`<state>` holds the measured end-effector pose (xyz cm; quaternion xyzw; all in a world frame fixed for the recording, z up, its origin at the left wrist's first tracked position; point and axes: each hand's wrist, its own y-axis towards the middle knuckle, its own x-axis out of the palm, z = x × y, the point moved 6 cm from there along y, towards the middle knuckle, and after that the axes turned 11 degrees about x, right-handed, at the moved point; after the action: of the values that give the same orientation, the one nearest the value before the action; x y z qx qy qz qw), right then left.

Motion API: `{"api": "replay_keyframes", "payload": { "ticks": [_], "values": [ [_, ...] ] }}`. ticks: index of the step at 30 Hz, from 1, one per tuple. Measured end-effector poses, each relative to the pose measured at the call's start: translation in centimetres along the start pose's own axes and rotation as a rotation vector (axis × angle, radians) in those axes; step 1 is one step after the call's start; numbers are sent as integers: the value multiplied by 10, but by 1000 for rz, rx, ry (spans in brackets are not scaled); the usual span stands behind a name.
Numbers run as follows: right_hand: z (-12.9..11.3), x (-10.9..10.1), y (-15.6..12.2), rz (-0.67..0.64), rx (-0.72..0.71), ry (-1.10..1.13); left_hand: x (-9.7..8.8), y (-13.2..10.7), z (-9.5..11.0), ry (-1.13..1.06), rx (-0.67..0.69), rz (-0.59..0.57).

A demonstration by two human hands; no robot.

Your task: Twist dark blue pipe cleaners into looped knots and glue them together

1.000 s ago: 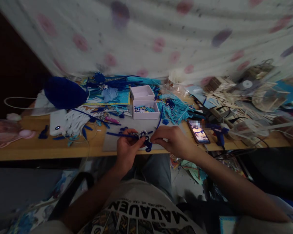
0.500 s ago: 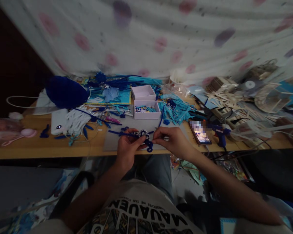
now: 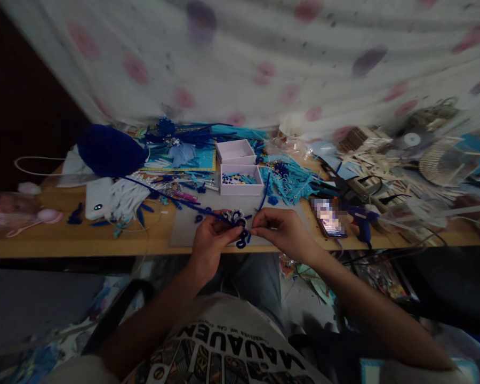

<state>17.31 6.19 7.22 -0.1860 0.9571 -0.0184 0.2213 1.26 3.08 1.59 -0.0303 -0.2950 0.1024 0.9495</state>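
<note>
My left hand (image 3: 213,240) pinches a small ornament (image 3: 237,217) of dark blue pipe cleaner with silver, bead-like parts at its middle. A long blue stem (image 3: 192,206) sticks out from it to the upper left, and a curled blue loop (image 3: 241,244) hangs below the thumb. At the ornament's right side, my right hand (image 3: 282,229) has thumb and forefinger pressed together on a short blue strand of it. The fingertips partly hide that strand. Beneath both hands lies a grey mat (image 3: 182,234) at the table's front edge.
Behind the hands stand a white open box (image 3: 241,189) of beads and its lid (image 3: 235,152). Light-blue pipe cleaners (image 3: 292,184) lie right of it. Farther right are a phone (image 3: 328,218), a glue gun (image 3: 362,221) and wooden sticks (image 3: 368,144). A blue plush piece (image 3: 108,151) lies left.
The ornament has turned in my left hand: its long stem now slants to the upper left, and the hanging loop has shifted slightly left. My right hand stays almost in place.
</note>
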Motion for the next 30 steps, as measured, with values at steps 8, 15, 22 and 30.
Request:
{"api": "replay_keyframes", "payload": {
  "ticks": [8, 15, 22, 30],
  "values": [
    [3, 1, 1, -61, 48, 94, 5, -1, 0, -46, -100, -52],
    [0, -2, 0, -94, 27, 64, 8, -1, -1, -54, -113, -73],
    [-9, -4, -4, -29, -29, -19, 8, -3, 0, -31, -89, -45],
    [-12, -2, -3, 11, -50, -94, 6, -2, 0, -22, -51, -4]
  ]
}}
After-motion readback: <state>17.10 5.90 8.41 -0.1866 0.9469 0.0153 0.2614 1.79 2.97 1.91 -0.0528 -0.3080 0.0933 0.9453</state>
